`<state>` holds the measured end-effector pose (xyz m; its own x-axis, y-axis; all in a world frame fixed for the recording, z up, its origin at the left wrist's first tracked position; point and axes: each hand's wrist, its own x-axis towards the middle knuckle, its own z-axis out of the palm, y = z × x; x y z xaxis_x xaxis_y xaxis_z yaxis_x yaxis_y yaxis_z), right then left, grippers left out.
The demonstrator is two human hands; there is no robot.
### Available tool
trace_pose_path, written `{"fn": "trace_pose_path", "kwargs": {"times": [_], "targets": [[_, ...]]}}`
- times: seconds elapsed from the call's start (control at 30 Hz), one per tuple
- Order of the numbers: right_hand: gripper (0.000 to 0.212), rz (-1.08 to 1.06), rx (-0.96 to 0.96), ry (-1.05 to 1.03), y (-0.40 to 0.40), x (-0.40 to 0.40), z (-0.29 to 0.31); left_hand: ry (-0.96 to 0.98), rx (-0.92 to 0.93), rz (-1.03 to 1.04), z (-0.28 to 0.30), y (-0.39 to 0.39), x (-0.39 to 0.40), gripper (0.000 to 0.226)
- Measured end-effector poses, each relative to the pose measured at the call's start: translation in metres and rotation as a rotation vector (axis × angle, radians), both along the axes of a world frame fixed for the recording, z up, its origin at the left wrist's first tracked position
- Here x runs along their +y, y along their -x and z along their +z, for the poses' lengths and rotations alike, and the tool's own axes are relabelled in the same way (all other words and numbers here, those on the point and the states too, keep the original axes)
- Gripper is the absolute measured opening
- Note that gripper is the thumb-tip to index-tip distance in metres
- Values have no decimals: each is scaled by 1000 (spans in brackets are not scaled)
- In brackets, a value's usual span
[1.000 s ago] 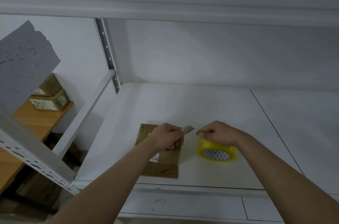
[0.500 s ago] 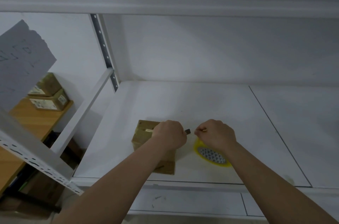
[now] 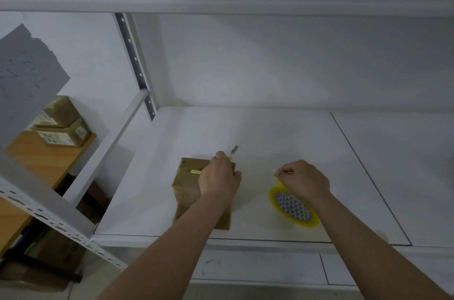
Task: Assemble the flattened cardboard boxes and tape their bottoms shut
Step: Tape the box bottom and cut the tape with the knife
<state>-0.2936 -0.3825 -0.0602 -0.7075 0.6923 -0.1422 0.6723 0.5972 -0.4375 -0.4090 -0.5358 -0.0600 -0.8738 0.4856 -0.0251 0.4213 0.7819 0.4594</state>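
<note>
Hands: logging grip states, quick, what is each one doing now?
Left hand: grips a small grey-bladed cutter over the brown cardboard box.
Right hand: pinches the tape end from the yellow tape roll.

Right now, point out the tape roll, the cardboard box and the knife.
tape roll [image 3: 293,205]: head view, patterned core.
cardboard box [image 3: 188,185]: head view, left top face.
knife [image 3: 234,149]: head view, tip past the left hand.

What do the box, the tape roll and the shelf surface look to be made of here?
Box: brown cardboard, matte, creased edges. Tape roll: glossy translucent yellow plastic film, probably on a printed card core. Shelf: smooth white board, painted or laminated; which is unclear.
</note>
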Motion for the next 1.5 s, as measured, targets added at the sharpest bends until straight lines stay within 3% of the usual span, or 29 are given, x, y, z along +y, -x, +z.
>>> {"fn": "trace_pose_path", "kwargs": {"times": [0.13,0.27,0.37,0.43,0.53,0.63,0.7,0.83,1.1,1.3,1.5], "targets": [[23,1,-34,-58,4,-6,0,183,137,-45,-3,-8,13,22],[24,21,-37,-95,6,-13,1,170,144,-124,-3,-5,10,24],[24,15,-31,-78,1,-15,2,120,98,-361,2,2,-5,10],[24,-23,-6,-6,-5,-10,2,108,61,-591,5,13,-19,13],[21,-59,70,132,-16,2,4,217,132,-864,15,30,-38,20],[20,-69,158,238,-23,5,7,351,163,-958,27,34,-43,28],[24,-69,238,289,-23,4,11,264,156,-900,29,33,-42,40],[21,-7,352,341,-18,-3,33,-315,32,-517,35,18,-37,46],[15,93,424,390,-8,-28,69,-685,-427,-170,46,-8,-24,36],[10,142,409,349,0,-46,77,-645,-547,-235,59,-19,-28,63],[12,182,435,526,4,-57,87,-767,-554,-222,67,-12,-35,25]]}}
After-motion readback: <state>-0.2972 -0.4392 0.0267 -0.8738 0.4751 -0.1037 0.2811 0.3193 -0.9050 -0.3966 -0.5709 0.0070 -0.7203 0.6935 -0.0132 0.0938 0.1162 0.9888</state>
